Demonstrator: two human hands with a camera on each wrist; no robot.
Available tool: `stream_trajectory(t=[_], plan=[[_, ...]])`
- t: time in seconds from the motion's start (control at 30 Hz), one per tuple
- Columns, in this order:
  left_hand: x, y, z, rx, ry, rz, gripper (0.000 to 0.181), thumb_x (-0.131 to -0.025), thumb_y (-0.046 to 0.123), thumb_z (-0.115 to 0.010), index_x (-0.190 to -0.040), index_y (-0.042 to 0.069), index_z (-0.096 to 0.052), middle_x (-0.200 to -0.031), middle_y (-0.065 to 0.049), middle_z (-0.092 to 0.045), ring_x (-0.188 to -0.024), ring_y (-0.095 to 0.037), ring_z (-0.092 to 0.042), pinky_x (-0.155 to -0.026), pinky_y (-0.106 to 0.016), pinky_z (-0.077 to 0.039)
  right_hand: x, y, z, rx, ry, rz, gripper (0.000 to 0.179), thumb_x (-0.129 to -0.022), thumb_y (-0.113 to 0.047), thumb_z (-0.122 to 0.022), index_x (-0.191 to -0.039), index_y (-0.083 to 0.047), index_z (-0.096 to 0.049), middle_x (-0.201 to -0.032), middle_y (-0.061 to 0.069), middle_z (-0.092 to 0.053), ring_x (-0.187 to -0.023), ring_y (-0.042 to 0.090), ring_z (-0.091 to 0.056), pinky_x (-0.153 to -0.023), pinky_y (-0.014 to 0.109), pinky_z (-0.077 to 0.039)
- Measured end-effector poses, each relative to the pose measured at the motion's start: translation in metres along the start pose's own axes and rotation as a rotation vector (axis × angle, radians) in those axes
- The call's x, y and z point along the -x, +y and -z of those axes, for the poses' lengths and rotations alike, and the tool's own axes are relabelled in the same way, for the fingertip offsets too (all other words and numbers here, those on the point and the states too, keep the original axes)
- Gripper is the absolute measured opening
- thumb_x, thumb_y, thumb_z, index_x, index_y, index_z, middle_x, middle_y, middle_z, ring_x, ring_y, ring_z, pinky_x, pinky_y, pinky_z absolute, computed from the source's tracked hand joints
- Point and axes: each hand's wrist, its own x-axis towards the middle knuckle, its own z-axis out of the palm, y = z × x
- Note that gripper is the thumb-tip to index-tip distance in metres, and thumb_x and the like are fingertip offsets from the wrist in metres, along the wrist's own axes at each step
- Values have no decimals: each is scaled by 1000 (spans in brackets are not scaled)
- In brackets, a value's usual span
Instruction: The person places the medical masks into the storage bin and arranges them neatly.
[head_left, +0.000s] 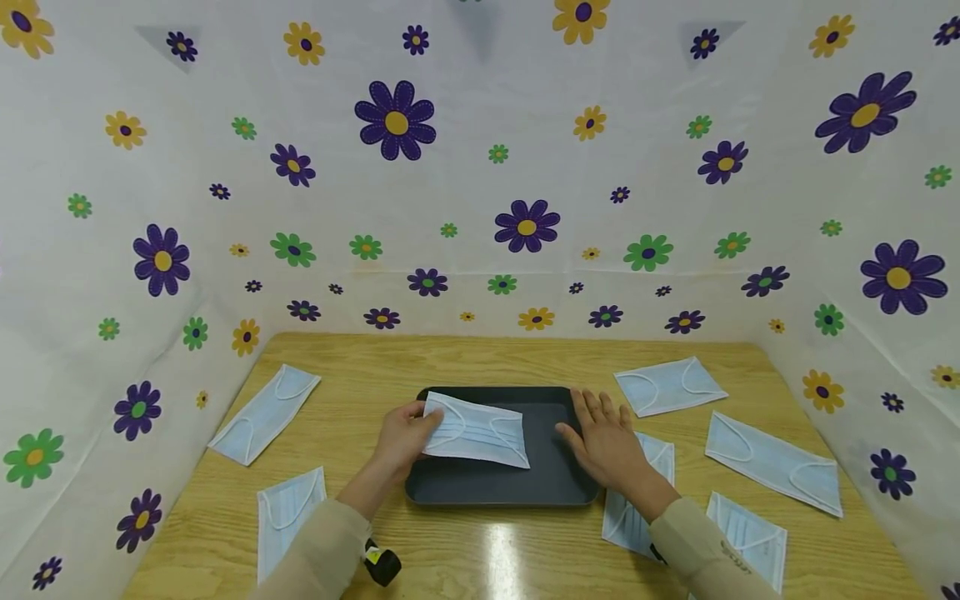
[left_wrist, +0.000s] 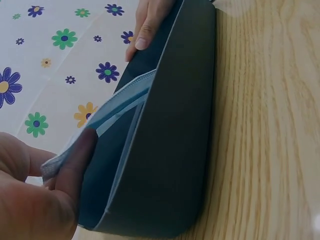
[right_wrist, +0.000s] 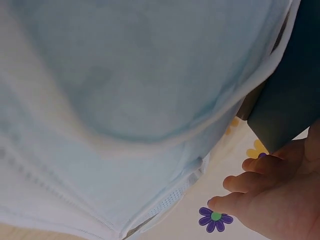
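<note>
In the head view my left hand (head_left: 401,437) pinches the left end of a pale blue face mask (head_left: 480,429) between thumb and fingers. Below the mask is a dark grey rectangular tray (head_left: 502,493). My right hand (head_left: 611,446) lies at the tray's right rim with its fingers extended. From the left wrist, the held mask (left_wrist: 122,95) dips inside the tray wall (left_wrist: 175,125). Another face mask (head_left: 628,527) is partly hidden under my right forearm; a mask (right_wrist: 125,75) fills much of the right wrist view, close to the camera.
Two more masks lie on the left of the wooden table (head_left: 360,367), one far (head_left: 266,414) and one near (head_left: 285,512). On the right are masks at the back (head_left: 671,386), the middle (head_left: 774,462) and the front (head_left: 750,533). A flower-patterned white cloth (head_left: 480,108) surrounds the table's back and sides.
</note>
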Motion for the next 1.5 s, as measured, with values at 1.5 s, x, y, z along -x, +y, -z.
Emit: stream_trajectory(t=[1.5], plan=[[-4,1,9,-463,5,-162,21,-99,-1,-63,-114,-11,-74,-103,-24,-78,-80,-24,-78,-64,-33,-65,0,-2,0,-25,-34,-20,76,-113,-48,-42,-167,0,-22,-167,31,-33,-155,56,-26,-121,78,-16]])
